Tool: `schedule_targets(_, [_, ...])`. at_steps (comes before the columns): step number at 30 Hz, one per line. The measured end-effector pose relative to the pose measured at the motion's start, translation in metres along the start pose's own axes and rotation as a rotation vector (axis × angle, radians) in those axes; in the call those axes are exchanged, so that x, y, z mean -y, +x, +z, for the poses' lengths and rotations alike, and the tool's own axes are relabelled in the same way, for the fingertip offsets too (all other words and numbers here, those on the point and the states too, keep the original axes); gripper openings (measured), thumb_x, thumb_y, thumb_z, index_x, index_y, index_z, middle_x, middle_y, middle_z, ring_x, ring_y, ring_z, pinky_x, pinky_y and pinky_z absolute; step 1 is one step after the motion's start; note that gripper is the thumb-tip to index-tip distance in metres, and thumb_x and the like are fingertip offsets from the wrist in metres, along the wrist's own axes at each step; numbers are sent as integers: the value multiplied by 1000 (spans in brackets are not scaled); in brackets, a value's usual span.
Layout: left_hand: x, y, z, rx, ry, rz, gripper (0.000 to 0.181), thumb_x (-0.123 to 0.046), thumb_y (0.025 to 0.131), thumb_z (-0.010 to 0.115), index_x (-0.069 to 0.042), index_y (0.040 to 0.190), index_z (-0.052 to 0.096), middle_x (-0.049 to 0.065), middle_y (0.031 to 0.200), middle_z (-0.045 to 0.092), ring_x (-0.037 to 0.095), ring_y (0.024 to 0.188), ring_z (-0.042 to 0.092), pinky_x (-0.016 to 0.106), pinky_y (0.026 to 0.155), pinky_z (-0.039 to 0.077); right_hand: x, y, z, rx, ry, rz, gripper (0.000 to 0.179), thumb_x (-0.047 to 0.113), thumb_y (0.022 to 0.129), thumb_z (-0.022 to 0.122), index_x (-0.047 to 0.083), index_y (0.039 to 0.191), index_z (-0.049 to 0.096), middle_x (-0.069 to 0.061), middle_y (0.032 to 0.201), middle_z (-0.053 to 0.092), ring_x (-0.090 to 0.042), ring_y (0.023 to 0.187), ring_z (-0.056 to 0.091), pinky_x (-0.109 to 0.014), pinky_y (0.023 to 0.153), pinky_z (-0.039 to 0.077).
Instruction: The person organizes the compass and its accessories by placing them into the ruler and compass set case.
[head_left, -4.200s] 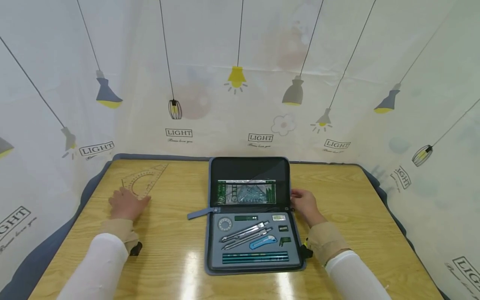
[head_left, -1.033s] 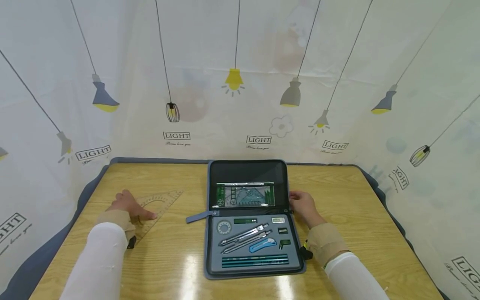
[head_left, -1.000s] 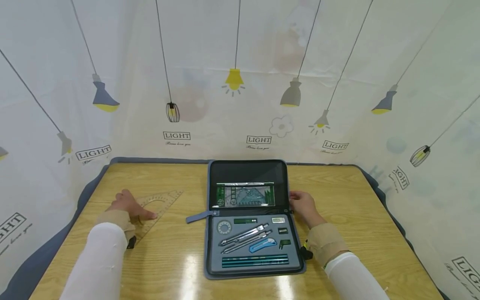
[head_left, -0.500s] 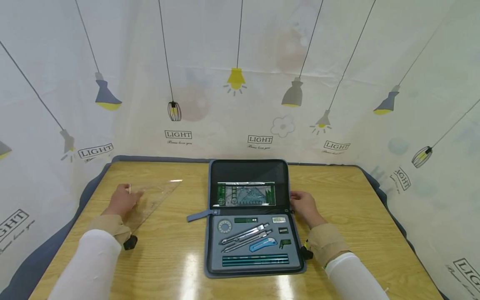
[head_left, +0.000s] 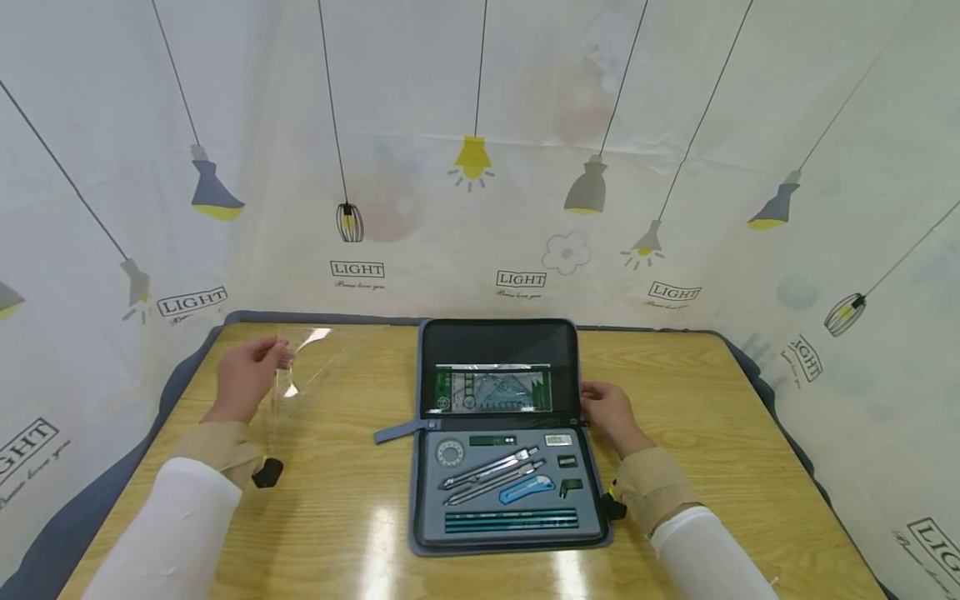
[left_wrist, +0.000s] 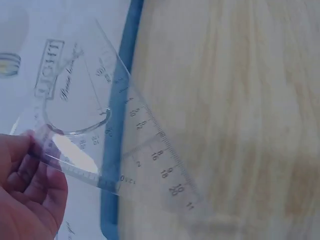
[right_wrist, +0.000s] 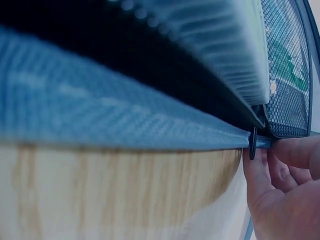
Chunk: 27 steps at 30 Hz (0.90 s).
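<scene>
My left hand [head_left: 246, 379] pinches a clear set square [head_left: 324, 357] by one edge, above the table's left side. In the left wrist view the set square [left_wrist: 142, 145] is raised and tilted, with its scale numbers and round cutout showing. At the table's middle lies an unzipped drawing case [head_left: 495, 335], lid folded back. My right hand [head_left: 609, 414] holds its right edge by the hinge; in the right wrist view the thumb and fingers pinch a small blue fabric end [right_wrist: 264, 142] beside the zipper. Compasses [head_left: 487, 467], a blue utility knife [head_left: 527, 487] and pencils [head_left: 512, 521] lie in the case.
The lid's mesh pocket holds a packet of rulers [head_left: 492, 389]. An eraser [head_left: 558, 437], a sharpener [head_left: 566, 461] and a round template [head_left: 450, 452] sit in the tray. A strap [head_left: 397, 432] sticks out leftward. A printed curtain [head_left: 480, 233] hangs behind the wooden table [head_left: 697, 400].
My left hand has slid the set square over the table, then picked it up by its edge and raised and tilted it. The right hand has stayed at the case.
</scene>
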<state>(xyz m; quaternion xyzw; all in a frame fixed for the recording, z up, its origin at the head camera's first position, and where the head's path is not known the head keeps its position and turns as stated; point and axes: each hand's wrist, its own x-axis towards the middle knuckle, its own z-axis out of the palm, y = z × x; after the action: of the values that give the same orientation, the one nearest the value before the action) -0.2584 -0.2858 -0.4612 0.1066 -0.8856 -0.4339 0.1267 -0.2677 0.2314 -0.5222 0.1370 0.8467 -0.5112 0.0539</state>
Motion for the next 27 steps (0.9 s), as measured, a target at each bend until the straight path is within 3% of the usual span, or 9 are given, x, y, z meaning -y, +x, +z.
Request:
schedule_targets(5, [-32, 0, 10, 3, -35, 158, 38, -24, 98, 50, 2, 123, 60, 19, 104, 69, -7, 70, 56, 23, 68, 53, -1, -1, -1, 7, -4, 7, 38, -1, 92, 48, -6, 129, 52, -24, 123, 56, -29, 107, 57, -35, 84, 52])
schedule_targets(10, [-76, -6, 29, 37, -84, 336, 33, -19, 96, 54, 2, 120, 62, 18, 101, 70, 12, 79, 66, 15, 67, 51, 1, -2, -3, 19, -1, 0, 38, -1, 92, 48, -5, 130, 51, -24, 125, 55, -30, 110, 55, -38, 87, 51])
schedule_targets(15, [-117, -17, 57, 79, -98, 502, 29, -19, 94, 57, -2, 117, 65, 13, 100, 70, 21, 84, 67, 28, 69, 53, 3, -4, -5, 42, -7, -4, 39, -1, 94, 45, -4, 132, 49, -24, 128, 52, -31, 113, 53, -41, 92, 49])
schedule_targets(21, [-150, -29, 98, 89, -21, 672, 25, -18, 92, 61, -5, 112, 68, 8, 100, 71, 16, 83, 66, 31, 71, 53, 3, -5, -6, 43, -38, -44, 37, -3, 93, 45, -6, 130, 50, -25, 125, 53, -31, 109, 55, -39, 88, 50])
schedule_targets(27, [-171, -35, 131, 74, 74, 765, 23, -18, 91, 62, -6, 110, 69, 6, 102, 71, 17, 92, 67, 30, 81, 54, 3, -6, -5, 45, -54, -78, 35, -5, 93, 46, -7, 127, 52, -25, 122, 55, -31, 105, 56, -36, 83, 52])
